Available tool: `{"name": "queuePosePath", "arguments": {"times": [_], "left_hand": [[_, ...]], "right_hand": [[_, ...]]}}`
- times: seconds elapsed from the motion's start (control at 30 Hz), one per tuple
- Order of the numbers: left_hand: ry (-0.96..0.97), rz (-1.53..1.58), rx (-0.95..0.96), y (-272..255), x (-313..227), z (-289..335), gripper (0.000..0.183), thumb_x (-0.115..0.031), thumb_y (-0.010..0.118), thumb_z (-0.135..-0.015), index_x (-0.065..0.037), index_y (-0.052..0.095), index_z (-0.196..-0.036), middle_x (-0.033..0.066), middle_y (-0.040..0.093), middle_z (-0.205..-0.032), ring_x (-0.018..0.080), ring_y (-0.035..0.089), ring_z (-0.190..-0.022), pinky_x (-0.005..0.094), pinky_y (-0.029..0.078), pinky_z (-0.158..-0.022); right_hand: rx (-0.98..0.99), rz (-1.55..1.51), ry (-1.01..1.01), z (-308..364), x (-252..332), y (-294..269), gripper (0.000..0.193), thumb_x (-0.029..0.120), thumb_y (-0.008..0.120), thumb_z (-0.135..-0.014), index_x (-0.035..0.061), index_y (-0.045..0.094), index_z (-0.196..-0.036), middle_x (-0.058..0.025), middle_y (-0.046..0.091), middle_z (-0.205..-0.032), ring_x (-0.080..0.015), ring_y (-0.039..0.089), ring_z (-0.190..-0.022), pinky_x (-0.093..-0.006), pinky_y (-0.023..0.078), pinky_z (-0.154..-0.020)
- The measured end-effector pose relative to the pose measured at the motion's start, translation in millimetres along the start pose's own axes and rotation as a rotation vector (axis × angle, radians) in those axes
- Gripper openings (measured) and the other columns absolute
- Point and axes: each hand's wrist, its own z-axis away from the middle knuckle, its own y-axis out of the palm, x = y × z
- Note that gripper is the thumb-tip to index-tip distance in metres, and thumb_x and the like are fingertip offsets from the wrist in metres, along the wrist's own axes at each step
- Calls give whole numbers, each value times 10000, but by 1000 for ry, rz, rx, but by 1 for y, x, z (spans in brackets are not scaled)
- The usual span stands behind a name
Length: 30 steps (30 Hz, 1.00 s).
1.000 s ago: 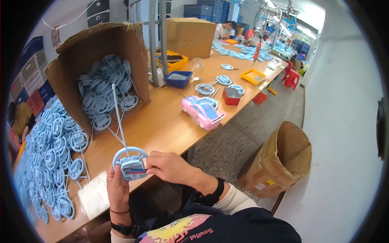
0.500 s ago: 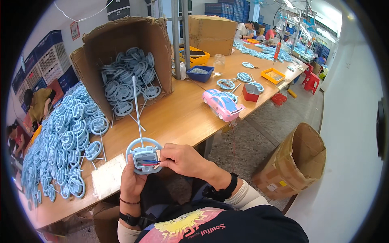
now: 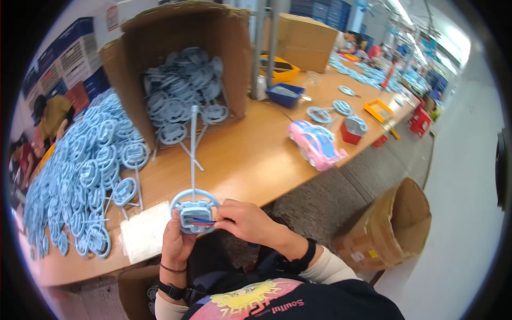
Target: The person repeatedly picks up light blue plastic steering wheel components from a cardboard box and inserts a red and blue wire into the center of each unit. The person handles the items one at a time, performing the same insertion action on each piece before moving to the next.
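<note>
A light blue toy steering wheel (image 3: 184,194) with a long thin rod (image 3: 193,144) pointing away from me is in my left hand (image 3: 175,244). My left fingers and thumb close on its near left rim. From the right, my right hand (image 3: 242,220) pinches at the wheel's central housing, by short red and blue wires (image 3: 201,222). Its fingertips partly cover the wire ends. Whether it holds anything besides the wires I cannot tell. The wheel is held up just off the table's near edge, beside a white sheet (image 3: 145,232).
A heap of similar wheels (image 3: 88,176) covers the table's left. Behind it, a cardboard box (image 3: 237,58) lies open with more. A pink toy car (image 3: 314,144), blue bin (image 3: 285,96) and red box (image 3: 351,132) stand to the right. An open carton (image 3: 368,237) is on the floor.
The view has turned, so the table and its things sit farther right in the picture. Both hands keep the same hold on the wheel and its wires.
</note>
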Motion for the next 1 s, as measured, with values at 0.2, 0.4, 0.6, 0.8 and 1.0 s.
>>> {"name": "queuePosePath", "arguments": {"times": [0.2,0.4,0.6,0.8,1.0], "left_hand": [[153,-520,-445,-81,-78,94,291,-183,446,-930,41,536,-1092,108,621,-976,192,617,-859,306,499,-770],[-211,-1058,-578,-122,-133,192,345,-118,567,-803,40,560,-1110,102,636,-939,150,603,-843,269,481,-770],[75,-990,-396,-68,-161,71,330,-95,589,-811,48,557,-1106,108,635,-949,180,609,-872,295,487,-796],[234,-1499,67,5,-139,-188,290,-198,617,-831,19,618,-1025,135,648,-986,217,616,-904,301,470,-802],[477,-2183,-53,-68,-130,-417,286,-243,564,-834,-40,617,-1028,195,603,-1044,354,567,-976,409,445,-877]], "right_hand": [[197,-394,247,-1,-29,-4,114,105,678,-803,12,617,-825,-8,613,-730,-68,539,-672,-236,422,-589],[-36,-733,496,-10,-77,-20,133,110,676,-813,21,611,-887,27,576,-699,-23,498,-589,-169,373,-507],[-116,-817,518,-8,-94,-8,118,90,660,-823,36,583,-895,15,549,-625,-28,479,-495,-166,320,-411],[-182,-897,496,7,-103,-14,148,96,629,-850,39,563,-969,15,562,-707,-21,482,-550,-163,351,-461],[-164,-731,347,0,-125,9,166,161,576,-886,35,555,-993,10,553,-790,-63,495,-688,-228,423,-615]]}}
